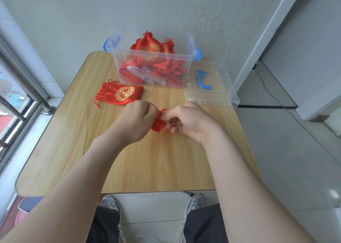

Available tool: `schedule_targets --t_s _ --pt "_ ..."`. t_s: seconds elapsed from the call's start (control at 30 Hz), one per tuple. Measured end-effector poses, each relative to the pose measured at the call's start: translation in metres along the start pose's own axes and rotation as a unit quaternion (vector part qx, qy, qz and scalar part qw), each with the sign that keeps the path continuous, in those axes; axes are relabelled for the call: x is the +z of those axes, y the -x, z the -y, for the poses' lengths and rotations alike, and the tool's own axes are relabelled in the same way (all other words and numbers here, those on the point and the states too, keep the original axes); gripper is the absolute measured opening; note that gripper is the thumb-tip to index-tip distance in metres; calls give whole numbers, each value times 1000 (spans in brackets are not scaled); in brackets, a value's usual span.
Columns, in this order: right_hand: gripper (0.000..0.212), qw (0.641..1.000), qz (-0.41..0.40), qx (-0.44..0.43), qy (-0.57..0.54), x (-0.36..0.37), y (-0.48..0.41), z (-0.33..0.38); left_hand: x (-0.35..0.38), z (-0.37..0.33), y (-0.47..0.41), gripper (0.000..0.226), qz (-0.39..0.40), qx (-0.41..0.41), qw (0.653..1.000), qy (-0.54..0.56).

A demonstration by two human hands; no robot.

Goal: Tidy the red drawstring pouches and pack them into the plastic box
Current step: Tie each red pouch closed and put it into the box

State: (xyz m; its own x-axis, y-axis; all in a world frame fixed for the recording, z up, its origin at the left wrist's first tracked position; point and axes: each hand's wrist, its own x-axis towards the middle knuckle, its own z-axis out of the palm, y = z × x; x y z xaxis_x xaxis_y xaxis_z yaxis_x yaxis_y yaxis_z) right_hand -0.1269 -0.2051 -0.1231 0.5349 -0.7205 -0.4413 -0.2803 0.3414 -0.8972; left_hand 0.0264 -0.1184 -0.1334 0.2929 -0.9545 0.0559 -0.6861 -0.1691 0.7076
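One scrunched red fabric drawstring pouch (158, 125) is pinched between left hand (137, 120) and right hand (187, 121) over light wooden worktop (147, 159); likely soft, light, slippery; take hold at gathered neck.

Clear blue-latched plastic box (187, 67) heaped with red pouches (147, 50); gold-printed pouch (120, 94) flat just beside it; scrunched pouch (158, 124) nearer

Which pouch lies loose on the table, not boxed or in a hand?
The flat pouch with the gold emblem, in front of the plastic box. The bunched pouch is gripped between left hand and right hand; the rest sit in the box.
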Motion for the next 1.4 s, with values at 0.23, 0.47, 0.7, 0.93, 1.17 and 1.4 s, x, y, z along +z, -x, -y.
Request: schedule_targets --t_s 0.23,0.47,0.7,0.93,1.17,1.4 --pt "20 999 -33 15 -27 1 0 2 -8 4 -3 56 -67 -26 995 62" --pt "15 998 -35 14 -48 3 -2 1 -3 8 2 37 15 64 998 6" --pt "18 1000 -3 -14 -22 3 3 0 5 -2 1 49 -11 39 999 16" --pt "10 999 7 -11 -30 3 7 1 6 9 -5 48 -72 64 995 -42" --pt "23 1000 -8 -3 9 3 9 2 -2 13 -7 50 -106 52 991 -66" --pt "7 976 -44 -4 211 0 10 2 -9 14 -9 37 -133 -22 988 -73"
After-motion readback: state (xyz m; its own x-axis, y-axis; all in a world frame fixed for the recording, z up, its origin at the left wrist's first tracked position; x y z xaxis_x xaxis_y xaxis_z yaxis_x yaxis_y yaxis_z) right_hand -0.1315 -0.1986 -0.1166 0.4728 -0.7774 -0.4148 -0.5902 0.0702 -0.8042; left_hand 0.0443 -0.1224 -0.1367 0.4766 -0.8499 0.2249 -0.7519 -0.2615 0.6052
